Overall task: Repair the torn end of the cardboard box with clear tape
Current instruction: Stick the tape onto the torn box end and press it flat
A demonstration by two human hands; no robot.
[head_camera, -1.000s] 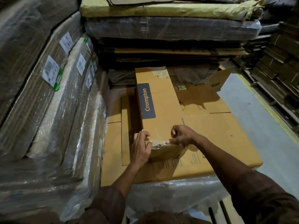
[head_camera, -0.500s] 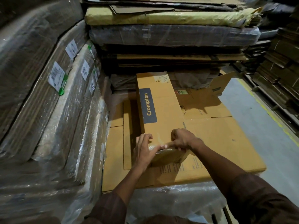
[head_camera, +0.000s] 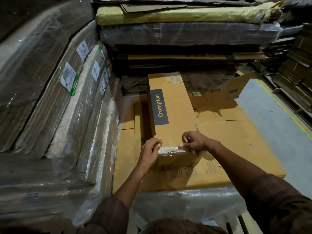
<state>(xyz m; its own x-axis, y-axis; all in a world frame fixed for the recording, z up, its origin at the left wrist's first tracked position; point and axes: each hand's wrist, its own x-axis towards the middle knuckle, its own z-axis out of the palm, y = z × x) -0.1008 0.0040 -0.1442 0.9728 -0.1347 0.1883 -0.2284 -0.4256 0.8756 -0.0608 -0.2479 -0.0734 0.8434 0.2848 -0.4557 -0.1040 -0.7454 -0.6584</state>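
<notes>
Since a second ago my right hand [head_camera: 194, 142] has slid toward the box's [head_camera: 172, 112] right corner. Head view: its curled fingers pinch the clear tape [head_camera: 170, 149] over the torn near end; my left hand [head_camera: 150, 152] grips the left corner. I judge we're mid-smoothing; next, press the tape flat down the end face.

To your left you have slanting bundles of flattened cardboard [head_camera: 42, 92] in clear plastic wrap, several bearing white printed labels [head_camera: 68, 78]. Ahead of you rises a stack of wrapped board [head_camera: 185, 34] with a yellowish layer [head_camera: 185, 16] near the top. On your right, grey concrete floor [head_camera: 270, 129] carries a yellow painted line [head_camera: 280, 105], with more dark cardboard piles [head_camera: 297, 65] beyond it. The light is dim.
</notes>
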